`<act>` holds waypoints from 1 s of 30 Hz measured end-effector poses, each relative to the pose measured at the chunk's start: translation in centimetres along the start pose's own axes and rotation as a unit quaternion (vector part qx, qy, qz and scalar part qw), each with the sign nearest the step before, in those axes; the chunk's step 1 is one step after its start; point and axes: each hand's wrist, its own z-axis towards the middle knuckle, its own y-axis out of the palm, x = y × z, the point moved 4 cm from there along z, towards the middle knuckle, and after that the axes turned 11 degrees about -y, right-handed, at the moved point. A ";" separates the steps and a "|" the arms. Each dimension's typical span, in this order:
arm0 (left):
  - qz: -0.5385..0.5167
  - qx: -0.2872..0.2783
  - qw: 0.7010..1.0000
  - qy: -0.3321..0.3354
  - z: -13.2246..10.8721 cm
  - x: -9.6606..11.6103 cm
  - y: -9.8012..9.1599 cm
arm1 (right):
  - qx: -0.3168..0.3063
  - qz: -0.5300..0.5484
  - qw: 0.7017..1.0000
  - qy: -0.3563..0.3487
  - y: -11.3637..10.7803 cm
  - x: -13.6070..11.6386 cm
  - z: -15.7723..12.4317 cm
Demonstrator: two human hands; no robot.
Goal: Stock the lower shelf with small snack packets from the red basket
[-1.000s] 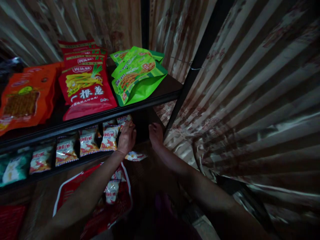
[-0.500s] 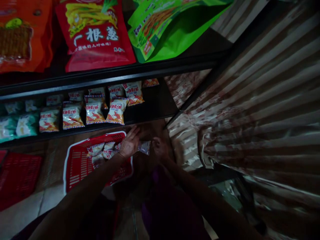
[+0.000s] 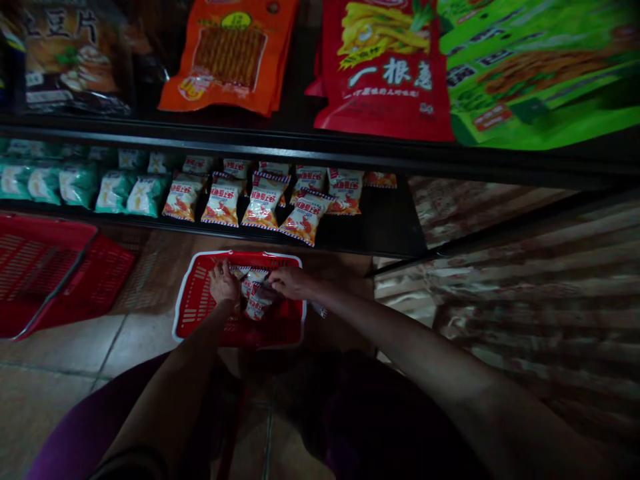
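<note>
A red basket [image 3: 195, 293] with a white rim stands on the floor below the shelf. Several small white and orange snack packets [image 3: 257, 300] lie inside it. My left hand [image 3: 225, 283] is in the basket at the packets' left side, its fingers spread against them. From the right, my right hand [image 3: 289, 281] reaches over the rim with closed fingers at the packets' upper right edge; what they pinch is too small and dark to make out. Part of another packet [image 3: 319, 309] shows on the floor beside the basket, under my right forearm.
The low black shelf [image 3: 370, 230] carries rows of orange-white packets [image 3: 220, 201] and green packets [image 3: 77, 183]. Large snack bags [image 3: 390, 87] rest on the shelf above. A second red basket [image 3: 110, 267] is at the left. A patterned curtain [image 3: 550, 293] hangs at the right.
The view has turned left. My left hand has moved from the basket's right side to the packets' left. My right hand has come from outside the basket to the packets inside.
</note>
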 end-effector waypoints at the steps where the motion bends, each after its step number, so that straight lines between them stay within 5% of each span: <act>1: 0.013 0.001 1.000 0.002 0.3 -0.3 0.0 | -0.009 -0.009 1.000 0.000 0.5 -0.2 1.0; 5: 0.057 -0.098 0.994 0.014 0.4 -1.2 1.1 | -0.018 -0.019 1.000 0.014 2.3 -0.9 3.4; 9: 0.046 -0.170 0.983 0.054 -0.6 -1.3 1.1 | 0.009 0.083 0.993 0.078 3.3 -0.6 3.3; 14: 0.018 -0.192 0.979 0.070 0.0 0.5 -4.0 | 0.102 0.195 0.959 0.179 2.1 -0.7 2.0; 16: 0.000 -0.173 0.982 0.082 0.0 1.6 -7.3 | 0.169 0.276 0.922 0.213 1.0 -1.5 1.3; 20: -0.085 -0.080 0.980 0.163 -3.4 3.6 -13.7 | 0.257 0.580 0.721 0.277 0.5 -4.7 -0.4; 22: -0.147 -0.060 0.956 0.246 -6.5 4.5 -15.6 | 0.284 0.634 0.670 0.261 0.2 -6.4 -1.1; 26: -0.242 -0.079 0.913 0.318 -10.5 5.3 -17.4 | 0.358 0.625 0.653 0.236 -0.7 -7.5 -2.5; 30: -0.355 -0.104 0.909 0.193 -8.1 5.1 -18.0 | 0.372 0.594 0.674 0.234 -2.3 -7.3 -3.0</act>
